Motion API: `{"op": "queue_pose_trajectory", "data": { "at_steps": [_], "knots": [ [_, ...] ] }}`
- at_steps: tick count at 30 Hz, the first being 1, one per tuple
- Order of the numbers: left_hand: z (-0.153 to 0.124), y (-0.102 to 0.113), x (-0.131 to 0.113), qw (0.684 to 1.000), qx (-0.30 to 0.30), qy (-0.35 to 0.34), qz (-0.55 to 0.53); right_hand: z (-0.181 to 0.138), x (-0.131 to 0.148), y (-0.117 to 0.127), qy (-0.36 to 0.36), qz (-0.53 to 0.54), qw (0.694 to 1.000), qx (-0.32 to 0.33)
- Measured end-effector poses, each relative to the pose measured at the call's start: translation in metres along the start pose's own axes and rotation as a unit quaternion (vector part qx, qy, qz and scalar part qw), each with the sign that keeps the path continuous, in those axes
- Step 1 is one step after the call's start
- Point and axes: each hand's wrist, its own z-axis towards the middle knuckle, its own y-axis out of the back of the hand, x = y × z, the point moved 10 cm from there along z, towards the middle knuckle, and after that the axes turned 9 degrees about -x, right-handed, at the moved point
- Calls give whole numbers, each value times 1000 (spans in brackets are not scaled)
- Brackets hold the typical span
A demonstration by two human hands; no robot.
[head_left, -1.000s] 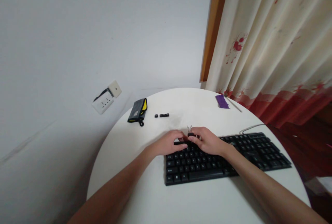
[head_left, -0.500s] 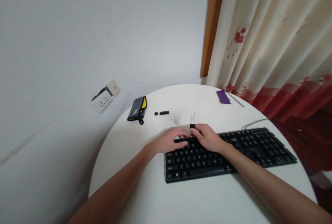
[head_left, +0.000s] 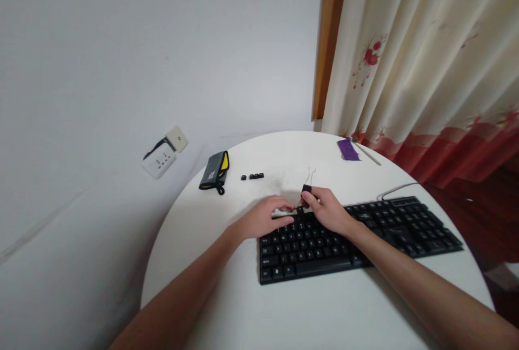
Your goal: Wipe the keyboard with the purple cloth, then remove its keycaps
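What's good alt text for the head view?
The right hand holds a black-handled wire tool at the far edge of a black keyboard, left hand alongside. Beyond, on a round white table, lie black keycaps, a folded grey cloth and a purple cloth.

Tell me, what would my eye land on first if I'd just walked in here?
Probably the black keyboard on the white round table, with the left hand at its far left edge and the right hand gripping a small black wire-pronged tool. Next, perhaps, the cream curtain with red patterns, filling the upper right. Beyond the left hand, small loose black keys lie in a row beside a grey-and-yellow pouch.
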Motion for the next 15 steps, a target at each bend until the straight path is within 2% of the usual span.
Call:
{"op": "queue_pose_trajectory", "data": {
  "at_steps": [4, 9, 12, 15],
  "knots": [
    [2, 14, -18, 996, -88, -12, -9, -7, 19, 14, 31, -13, 998, -53],
    [-1, 17, -40, 987, -152, -52, 11, -18, 32, 8, 45, 17, 997, -65],
    [-3, 16, -40, 984, -165, -60, 38, -19, 30, 5, 28, 35, 997, -68],
    [-4, 12, -45, 979, -156, -115, 61, -18, 22, 2, -14, 38, 997, -60]
  ]
}}
